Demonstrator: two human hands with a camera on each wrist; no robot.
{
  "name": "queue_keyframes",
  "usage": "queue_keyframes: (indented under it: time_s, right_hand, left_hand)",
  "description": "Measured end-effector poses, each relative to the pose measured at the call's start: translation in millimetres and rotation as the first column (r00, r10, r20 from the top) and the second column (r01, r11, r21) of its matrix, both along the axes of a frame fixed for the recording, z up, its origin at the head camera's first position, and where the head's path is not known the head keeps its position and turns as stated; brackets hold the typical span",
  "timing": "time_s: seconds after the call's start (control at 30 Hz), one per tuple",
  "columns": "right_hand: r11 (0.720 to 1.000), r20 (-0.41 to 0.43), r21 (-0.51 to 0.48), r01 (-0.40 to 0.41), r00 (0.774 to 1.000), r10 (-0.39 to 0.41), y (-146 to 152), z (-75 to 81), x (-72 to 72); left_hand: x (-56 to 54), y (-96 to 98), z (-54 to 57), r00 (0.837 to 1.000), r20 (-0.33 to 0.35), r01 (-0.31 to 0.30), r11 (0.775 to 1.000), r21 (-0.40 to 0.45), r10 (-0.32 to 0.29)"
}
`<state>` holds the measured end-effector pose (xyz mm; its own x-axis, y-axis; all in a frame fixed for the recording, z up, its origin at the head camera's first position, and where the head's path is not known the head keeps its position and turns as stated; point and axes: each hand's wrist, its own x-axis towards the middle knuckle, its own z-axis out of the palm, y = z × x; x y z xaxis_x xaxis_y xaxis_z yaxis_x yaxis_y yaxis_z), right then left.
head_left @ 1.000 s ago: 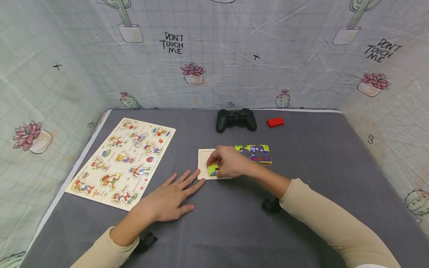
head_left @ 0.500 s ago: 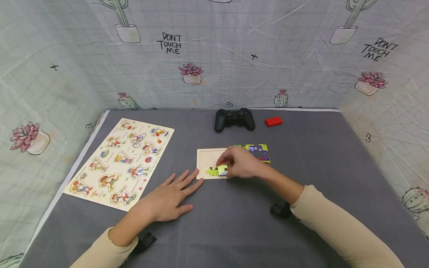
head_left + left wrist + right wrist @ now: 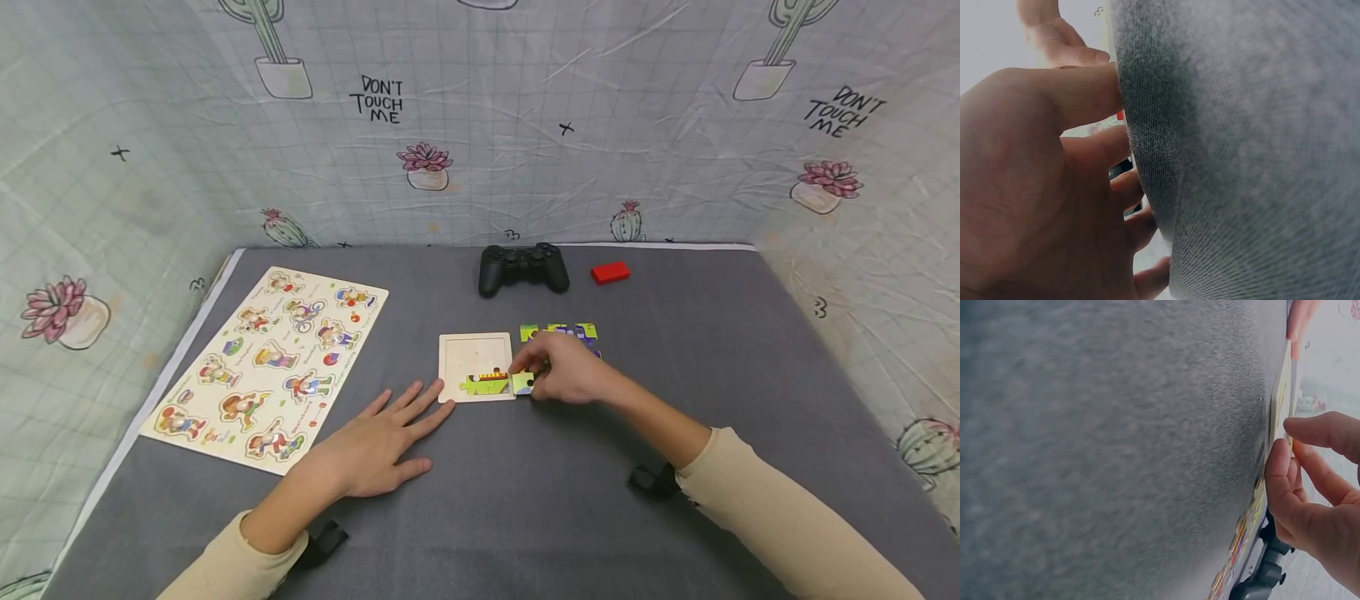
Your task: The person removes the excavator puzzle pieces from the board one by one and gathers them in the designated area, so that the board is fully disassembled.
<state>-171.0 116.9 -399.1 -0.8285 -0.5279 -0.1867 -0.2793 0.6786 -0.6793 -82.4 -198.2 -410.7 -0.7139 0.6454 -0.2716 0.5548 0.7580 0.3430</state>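
In the head view, a small wooden puzzle tray [image 3: 472,343] lies mid-table, with joined green, red and yellow jigsaw pieces [image 3: 483,386] along its near edge. My right hand [image 3: 566,367] pinches a pale green jigsaw piece [image 3: 522,383] between thumb and fingers, over the tray's right rim. Beyond that hand lie several loose pieces [image 3: 587,331], partly hidden by it. Palm down and spread, my left hand [image 3: 378,454] rests on the cloth with its fingertips at the tray's left rim. The right wrist view shows thumb and fingertips [image 3: 1280,450] brought together beside the tray's edge.
A large wooden board with cartoon figures [image 3: 270,367] lies at the left. Behind the tray are a black game controller [image 3: 523,268] and a red block [image 3: 611,272]. A patterned fabric wall [image 3: 480,167] encloses the back and sides of the grey table.
My right hand has moved rightward with the jigsaw piece, from inside the tray to its right rim, uncovering the joined pieces. My left hand has stayed in place.
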Motion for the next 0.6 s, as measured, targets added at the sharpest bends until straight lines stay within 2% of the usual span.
queue_keyframes:
  time_s: [0.27, 0.6]
  right_hand:
    - [1.0, 0.025, 0.009, 0.024, 0.999, -0.024, 7.6, -1.3, 4.1]
    - [0.999, 0.0, 0.043, 0.023, 1.0, -0.023, 10.9, -2.5, 6.8]
  left_hand:
    - [0.1, 0.0, 0.0, 1.0, -0.007, 0.004, 1.0, 0.006, -0.004]
    - [0.2, -0.1, -0.3, 1.0, -0.008, 0.006, 1.0, 0.006, -0.006]
